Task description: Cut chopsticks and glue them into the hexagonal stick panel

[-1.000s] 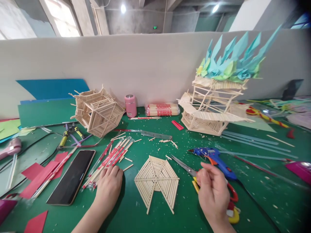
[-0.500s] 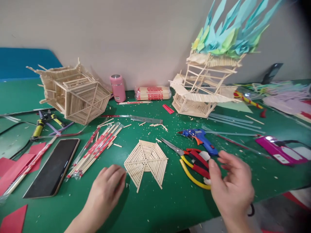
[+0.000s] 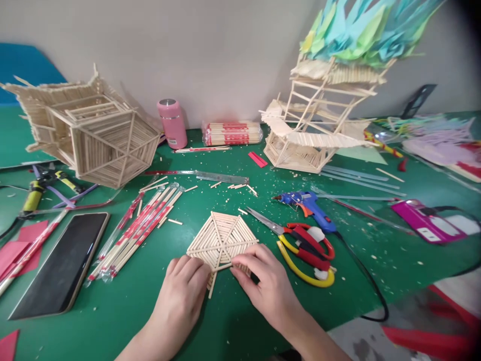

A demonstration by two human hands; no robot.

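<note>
A six-sided panel of thin wooden sticks (image 3: 225, 233) lies flat on the green table, with spokes meeting at its middle and a gap on its near side. Across that gap runs a short wooden stick (image 3: 221, 267). My left hand (image 3: 187, 286) pinches its left end, over the panel's lower left edge. At the other end, my right hand (image 3: 263, 276) holds it between thumb and fingers, covering the panel's lower right part. Just right of the panel lie scissors (image 3: 300, 245) with red and yellow handles, and behind them a blue glue gun (image 3: 308, 205).
Bagged chopsticks (image 3: 141, 233) and a phone (image 3: 62, 265) lie at left. Behind stand a stick-built model (image 3: 116, 145), a pink flask (image 3: 173, 123) and a taller model (image 3: 300, 143) topped with paper leaves. A black cord (image 3: 366, 273) trails over the right front edge.
My right hand has moved left from beside the scissors to the panel and now grips the stick's right end. My left hand has shifted slightly right, bringing the stick across the gap.
</note>
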